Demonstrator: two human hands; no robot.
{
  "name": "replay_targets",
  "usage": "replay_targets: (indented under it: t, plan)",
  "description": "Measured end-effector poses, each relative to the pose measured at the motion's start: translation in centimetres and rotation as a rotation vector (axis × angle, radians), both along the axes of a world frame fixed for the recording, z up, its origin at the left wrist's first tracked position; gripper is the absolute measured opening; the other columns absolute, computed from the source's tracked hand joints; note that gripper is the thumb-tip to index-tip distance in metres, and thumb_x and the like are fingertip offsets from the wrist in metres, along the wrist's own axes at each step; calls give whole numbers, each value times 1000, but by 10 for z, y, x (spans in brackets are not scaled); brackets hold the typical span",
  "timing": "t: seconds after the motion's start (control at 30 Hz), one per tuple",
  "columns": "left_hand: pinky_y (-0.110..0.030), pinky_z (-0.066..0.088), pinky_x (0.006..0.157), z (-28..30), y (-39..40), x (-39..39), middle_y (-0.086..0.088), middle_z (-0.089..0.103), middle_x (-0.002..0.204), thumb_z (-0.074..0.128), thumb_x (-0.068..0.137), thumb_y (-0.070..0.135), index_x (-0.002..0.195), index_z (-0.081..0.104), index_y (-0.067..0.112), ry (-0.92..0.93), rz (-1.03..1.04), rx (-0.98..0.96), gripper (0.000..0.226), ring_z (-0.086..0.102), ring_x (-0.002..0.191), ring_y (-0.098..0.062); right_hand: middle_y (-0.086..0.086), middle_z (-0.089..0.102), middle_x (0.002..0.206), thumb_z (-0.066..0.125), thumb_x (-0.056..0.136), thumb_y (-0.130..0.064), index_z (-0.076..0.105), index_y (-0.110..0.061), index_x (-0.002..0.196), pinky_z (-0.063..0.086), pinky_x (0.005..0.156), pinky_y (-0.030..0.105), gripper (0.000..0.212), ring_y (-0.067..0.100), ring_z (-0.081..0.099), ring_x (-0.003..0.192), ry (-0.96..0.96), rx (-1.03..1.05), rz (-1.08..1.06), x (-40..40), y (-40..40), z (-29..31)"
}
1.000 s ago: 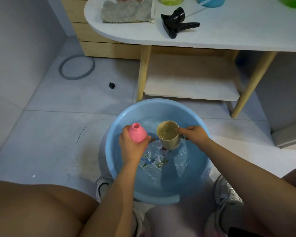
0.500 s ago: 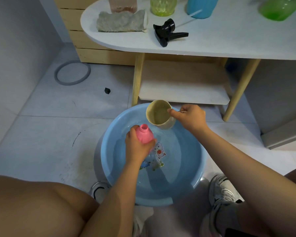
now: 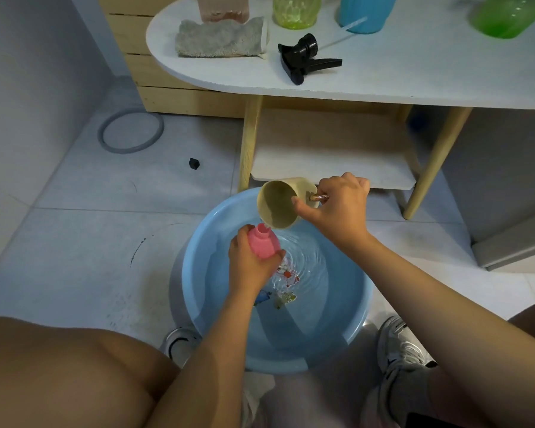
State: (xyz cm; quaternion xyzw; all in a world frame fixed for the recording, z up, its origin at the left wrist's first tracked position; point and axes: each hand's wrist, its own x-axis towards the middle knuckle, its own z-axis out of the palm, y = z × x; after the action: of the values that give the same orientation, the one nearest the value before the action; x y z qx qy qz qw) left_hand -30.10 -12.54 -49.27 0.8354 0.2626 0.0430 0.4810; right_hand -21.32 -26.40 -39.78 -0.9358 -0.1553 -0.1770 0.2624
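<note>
Your right hand [image 3: 337, 208] holds the cup [image 3: 277, 205] tipped at the pink bottle [image 3: 263, 244] your left hand [image 3: 249, 267] grips over the basin [image 3: 198, 304]; filling seems barely begun.

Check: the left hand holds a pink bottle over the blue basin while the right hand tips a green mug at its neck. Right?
The mug is beige, not green, as the head view shows. The left hand holds the pink bottle over the blue basin; the right hand tips the mug at its neck.
</note>
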Motion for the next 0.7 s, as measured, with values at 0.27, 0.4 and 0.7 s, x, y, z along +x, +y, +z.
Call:
replay_targets:
  t: [0.27, 0.4, 0.7]
  plan:
    - [-43, 52, 90, -2, 0, 1, 3, 50, 122, 84, 58, 44, 125, 41, 28, 14, 4, 7, 81, 51, 110, -19, 3, 55, 54, 60, 66, -57, 55, -9, 55, 10, 69, 26, 49, 18, 38, 67, -84, -14, -1, 0, 2, 1]
    - [-41, 51, 91, -2, 0, 1, 1, 49, 122, 85, 61, 38, 125, 41, 24, 10, -6, 12, 79, 51, 110, -20, 0, 54, 52, 55, 65, -59, 54, -11, 52, 8, 68, 26, 50, 16, 37, 65, -159, 0, 3, -1, 4, 1]
    - [-41, 52, 88, -3, 1, 0, 1, 51, 120, 85, 61, 38, 123, 43, 24, 5, -2, 17, 76, 52, 107, -20, 0, 55, 52, 59, 65, -56, 56, -10, 53, 11, 70, 24, 48, 23, 48, 61, -289, 25, 31, 1, 4, 0]
